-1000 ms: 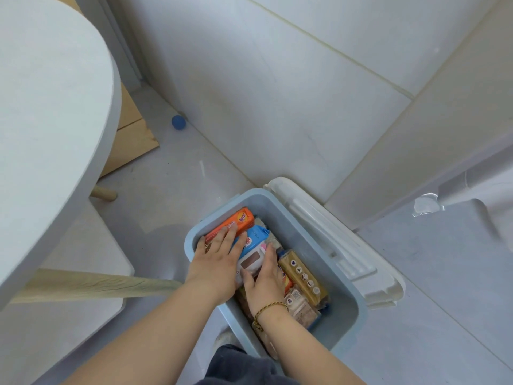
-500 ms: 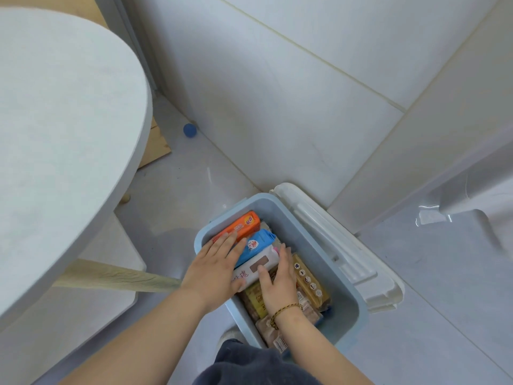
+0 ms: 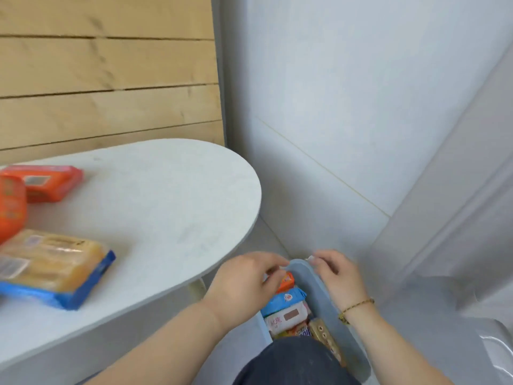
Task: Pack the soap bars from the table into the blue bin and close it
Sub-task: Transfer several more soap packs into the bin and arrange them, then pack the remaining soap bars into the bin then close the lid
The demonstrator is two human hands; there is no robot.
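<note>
— Nearest first?
— A knee [image 3: 297, 362] at 6 o'clock; just past it, on the floor, the bin [image 3: 313, 284]. Packed tight: gold bar [image 3: 324, 337], white bar [image 3: 286, 319], blue bar [image 3: 283, 300], orange bar [image 3: 288, 282] nearest the far rim.
— And the hands?
— Both at that far rim. Left hand [image 3: 247, 276] at 11 o'clock of the bin, fingers curled beside the orange bar. Right hand [image 3: 336, 273] at 1 o'clock, fingers curled too. Too blurred to call either a grip: cannot tell. No lid plainly in view.
— Further out?
— At 9 o'clock, the table [image 3: 166, 190], with three packs not yet packed: yellow pack [image 3: 52, 262], orange pack [image 3: 47, 182] behind it, second orange pack [image 3: 9, 207] at the frame edge.
— Risks?
— Closing too soon, with those three left out. Little room inside, so risk of a bar standing proud and a lid unable to seat. Could also tip the bin by pulling on one rim alone.
</note>
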